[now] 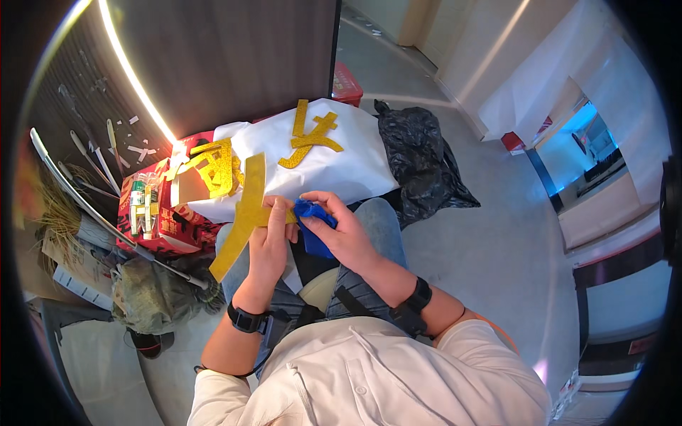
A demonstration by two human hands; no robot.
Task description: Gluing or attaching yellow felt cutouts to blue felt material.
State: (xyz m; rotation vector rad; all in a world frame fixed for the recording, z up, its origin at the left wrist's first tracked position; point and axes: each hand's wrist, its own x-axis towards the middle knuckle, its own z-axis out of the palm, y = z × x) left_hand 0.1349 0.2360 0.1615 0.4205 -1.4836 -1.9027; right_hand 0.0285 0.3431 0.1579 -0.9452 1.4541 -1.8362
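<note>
My left hand [269, 242] grips a branching, gold-coloured flat piece [248, 218] by its short side arm; the long curved part reaches past the fingers to the left. In my right hand [346, 234] is a bunched blue cloth [318, 245], pressed against the end of that arm close to my left fingertips. Both hands are above my knees. Beyond them, a glittery gold straight strip [300, 118] and a curved gold character piece [319, 137] lie on a white sheet-like cover [351, 173]. More gold pieces [216, 170] are heaped at its left end.
A red printed box [184, 242] at the left carries small bottles [141, 202]. A long curved metal rod [109, 221] slants past it, above a crumpled greenish plastic bag [152, 293]. To the right of the white cover lies a black plastic bag [418, 149].
</note>
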